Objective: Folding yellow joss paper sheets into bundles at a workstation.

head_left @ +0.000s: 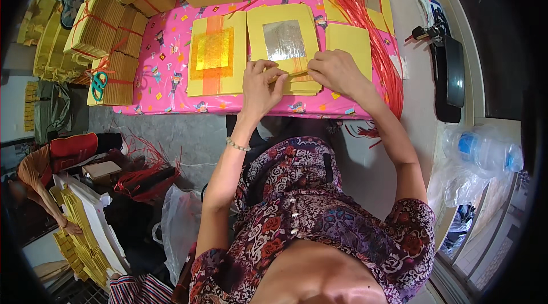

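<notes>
Paper, yellow and square-cut, sits in a low stack [291,47] on the pink patterned worktop [165,64], its top sheet bearing a silver foil square in the middle. The stack lies flat with its long axis running away from the person, the near short edge toward the body. Both grips meet at that near edge: the left hand [260,84] has thumb and fingers pressed together, pinching the edge of the sheets, and the right hand [337,70] pinches the same edge just beside it. Left of the stack lies another yellow sheet with gold foil [216,53]. Red strings [365,13] trail along the right. Bundled yellow stacks [108,18] stand far left
</notes>
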Demonstrator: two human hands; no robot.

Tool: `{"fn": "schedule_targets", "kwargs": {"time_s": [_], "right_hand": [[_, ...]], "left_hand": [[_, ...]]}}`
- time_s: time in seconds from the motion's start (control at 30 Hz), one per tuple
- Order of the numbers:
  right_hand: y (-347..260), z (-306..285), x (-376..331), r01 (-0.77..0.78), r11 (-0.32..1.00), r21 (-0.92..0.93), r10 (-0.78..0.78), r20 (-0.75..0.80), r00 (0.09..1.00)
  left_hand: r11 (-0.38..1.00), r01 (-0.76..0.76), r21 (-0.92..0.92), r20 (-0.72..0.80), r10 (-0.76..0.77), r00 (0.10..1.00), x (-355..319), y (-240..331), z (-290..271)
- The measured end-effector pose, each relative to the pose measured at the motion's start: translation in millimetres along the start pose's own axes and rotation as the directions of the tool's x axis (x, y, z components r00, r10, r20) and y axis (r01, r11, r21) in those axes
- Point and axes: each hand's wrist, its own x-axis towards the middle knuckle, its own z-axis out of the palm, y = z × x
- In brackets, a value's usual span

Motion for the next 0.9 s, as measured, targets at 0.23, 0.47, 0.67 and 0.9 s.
{"fn": "schedule_targets", "kwargs": {"time_s": [0.23, 0.47, 0.67, 0.9], "right_hand": [[-14, -21, 12, 0.093, 0.992, -0.09, -0.114, -0.261, 0.959], [-25, -33, 18, 0.088, 0.973, 0.213, 0.021, -0.461, 0.887], [-8, -13, 19, -0.038, 0.715, 0.698, 0.415, -0.38, 0.827], [8, 22, 27, 0.149, 0.521, 0.84, 0.502, -0.443, 0.743]], "left_hand": [[0.967, -0.14, 0.215, 0.027, 0.137, 0.99, 15, 26, -5], [0.966, -0.121, 0.229, -0.167, 0.162, 0.973, 22, 4, -18], [0.976, -0.055, -0.209, -0.419, -0.038, 0.907, 17, 6, -47], [0.718, -0.003, -0.696, -0.288, -0.275, 0.917, -7, -37, -37]]}}
